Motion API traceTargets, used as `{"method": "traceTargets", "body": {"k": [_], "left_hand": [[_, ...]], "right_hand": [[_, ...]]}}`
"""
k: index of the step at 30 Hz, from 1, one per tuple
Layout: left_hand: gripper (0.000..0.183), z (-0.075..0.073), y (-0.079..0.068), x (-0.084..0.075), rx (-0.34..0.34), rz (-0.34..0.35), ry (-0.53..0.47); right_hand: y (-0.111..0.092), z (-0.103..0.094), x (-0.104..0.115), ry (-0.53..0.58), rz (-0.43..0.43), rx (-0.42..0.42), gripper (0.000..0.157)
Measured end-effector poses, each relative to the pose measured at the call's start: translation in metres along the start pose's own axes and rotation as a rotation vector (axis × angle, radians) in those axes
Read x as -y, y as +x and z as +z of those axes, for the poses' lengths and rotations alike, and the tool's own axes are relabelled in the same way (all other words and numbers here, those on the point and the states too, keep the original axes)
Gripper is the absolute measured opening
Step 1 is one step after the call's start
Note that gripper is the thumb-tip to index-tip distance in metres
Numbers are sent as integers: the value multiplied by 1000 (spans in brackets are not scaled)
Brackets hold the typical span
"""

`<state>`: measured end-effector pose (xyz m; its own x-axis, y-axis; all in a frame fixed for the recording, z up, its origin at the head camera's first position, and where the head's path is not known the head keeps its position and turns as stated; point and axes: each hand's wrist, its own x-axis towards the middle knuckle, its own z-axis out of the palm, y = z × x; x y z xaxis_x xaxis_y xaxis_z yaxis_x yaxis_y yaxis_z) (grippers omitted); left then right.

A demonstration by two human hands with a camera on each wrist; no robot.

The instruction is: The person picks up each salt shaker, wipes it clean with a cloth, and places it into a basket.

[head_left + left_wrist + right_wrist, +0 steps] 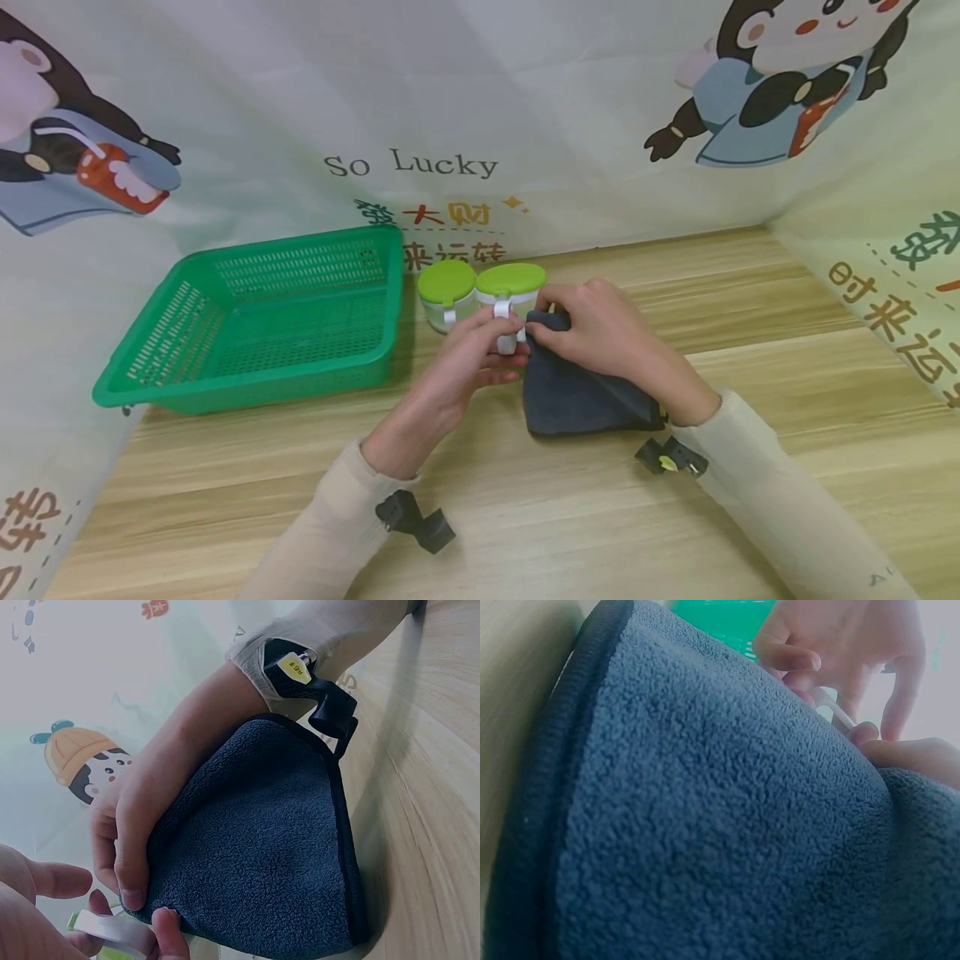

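Two clear jars with lime-green lids stand side by side, the left jar (447, 287) and the right jar (512, 281). My left hand (480, 350) holds the right jar by its white handle (116, 931), fingers curled about it. My right hand (603, 329) pinches a dark blue-grey cloth (573, 392) between thumb and fingers, close beside that handle. The fleecy cloth (255, 847) hangs down from the pinch toward the tabletop. It fills most of the right wrist view, where the left hand (847, 645) shows behind its edge. The right jar's body is largely hidden by the hands.
A green perforated basket (247, 392) stands left of the jars on the wood-grain table (570, 517). Behind and at the sides hangs a pale printed sheet (585, 100) with cartoon figures and lettering.
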<state>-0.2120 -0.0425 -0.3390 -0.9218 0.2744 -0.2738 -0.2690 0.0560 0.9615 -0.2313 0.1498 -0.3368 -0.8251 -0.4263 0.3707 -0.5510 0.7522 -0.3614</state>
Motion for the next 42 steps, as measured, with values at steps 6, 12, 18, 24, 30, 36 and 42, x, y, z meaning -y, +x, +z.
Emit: {"method": "traceTargets", "body": {"k": [6,12,18,24,30,36,42], "left_hand": [[22,1,0,1,-3,1,3],[23,2,0,1,-2,5,-4],[24,2,1,3,-6,-11,2],[23,3,1,4,-17,-10,5],[23,4,1,5,-12,-22,3],[26,4,2,6,3,-29,-2],[29,4,3,8,10,-33,0]], "right_hand": [[-1,2,-1,6,-5,-7,15],[0,2,-2,5,1,-1,15],[0,3,-2,-2,14,22,16],[0,3,-1,0,24,40,17],[0,4,-2,4,21,51,18],[0,5,-3,-1,22,48,17],[0,6,-3,-7,28,62,18]]}}
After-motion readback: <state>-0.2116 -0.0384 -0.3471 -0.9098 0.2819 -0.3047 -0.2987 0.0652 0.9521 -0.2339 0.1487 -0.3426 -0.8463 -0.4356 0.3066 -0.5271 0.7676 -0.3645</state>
